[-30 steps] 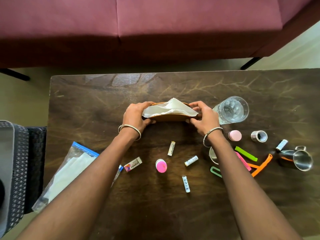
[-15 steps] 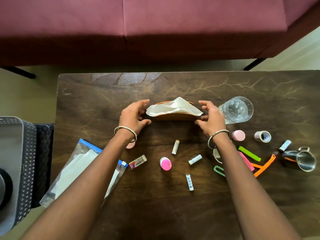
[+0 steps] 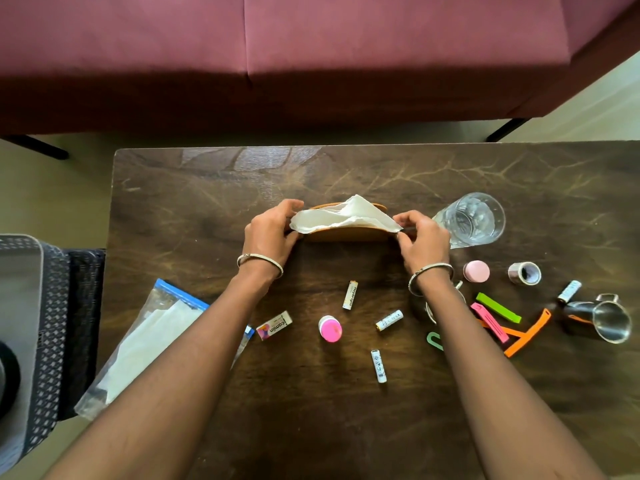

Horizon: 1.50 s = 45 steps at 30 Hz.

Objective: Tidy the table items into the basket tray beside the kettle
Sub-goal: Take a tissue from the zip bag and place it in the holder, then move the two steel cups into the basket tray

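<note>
In the middle of the bench [image 3: 207,202], beside the glass [image 3: 467,220], stands the napkin holder [image 3: 346,234]. The left hand [image 3: 268,233] and right hand [image 3: 424,242] clamp its ends with curled fingers [image 3: 291,205]; the right seems to pinch the napkins [image 3: 343,216] too.
</note>
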Tool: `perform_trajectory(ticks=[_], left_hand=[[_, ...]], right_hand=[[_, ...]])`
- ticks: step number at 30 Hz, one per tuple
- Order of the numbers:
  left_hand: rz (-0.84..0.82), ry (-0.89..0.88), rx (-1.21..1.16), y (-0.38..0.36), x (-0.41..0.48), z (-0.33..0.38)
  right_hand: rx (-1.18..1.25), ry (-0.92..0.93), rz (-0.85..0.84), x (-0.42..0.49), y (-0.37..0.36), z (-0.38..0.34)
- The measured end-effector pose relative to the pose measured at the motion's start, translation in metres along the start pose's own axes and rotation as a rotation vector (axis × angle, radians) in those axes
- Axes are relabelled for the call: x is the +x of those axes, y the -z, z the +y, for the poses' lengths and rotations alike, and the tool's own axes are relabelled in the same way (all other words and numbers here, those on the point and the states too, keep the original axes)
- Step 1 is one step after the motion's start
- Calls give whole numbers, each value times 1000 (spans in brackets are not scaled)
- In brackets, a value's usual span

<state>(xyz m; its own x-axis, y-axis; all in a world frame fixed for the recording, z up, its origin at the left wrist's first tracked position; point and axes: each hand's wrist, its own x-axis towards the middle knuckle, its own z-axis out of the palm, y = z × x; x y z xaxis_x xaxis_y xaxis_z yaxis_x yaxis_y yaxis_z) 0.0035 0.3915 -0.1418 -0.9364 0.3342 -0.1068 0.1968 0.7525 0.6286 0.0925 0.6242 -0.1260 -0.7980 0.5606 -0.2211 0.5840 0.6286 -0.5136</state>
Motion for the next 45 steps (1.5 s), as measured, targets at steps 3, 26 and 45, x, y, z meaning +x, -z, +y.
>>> perform_trajectory(ticks=[3,26,45], left_hand=[[39,-24,23,-2,1,-1],[-8,162,-236,5,-5,-7],[32,430,-248,63,-170,-11]], right_hand=[[-13,5,0,4,1,3],[16,-34,-28,8,2,2],[303,0,148,-190,21,-63]])
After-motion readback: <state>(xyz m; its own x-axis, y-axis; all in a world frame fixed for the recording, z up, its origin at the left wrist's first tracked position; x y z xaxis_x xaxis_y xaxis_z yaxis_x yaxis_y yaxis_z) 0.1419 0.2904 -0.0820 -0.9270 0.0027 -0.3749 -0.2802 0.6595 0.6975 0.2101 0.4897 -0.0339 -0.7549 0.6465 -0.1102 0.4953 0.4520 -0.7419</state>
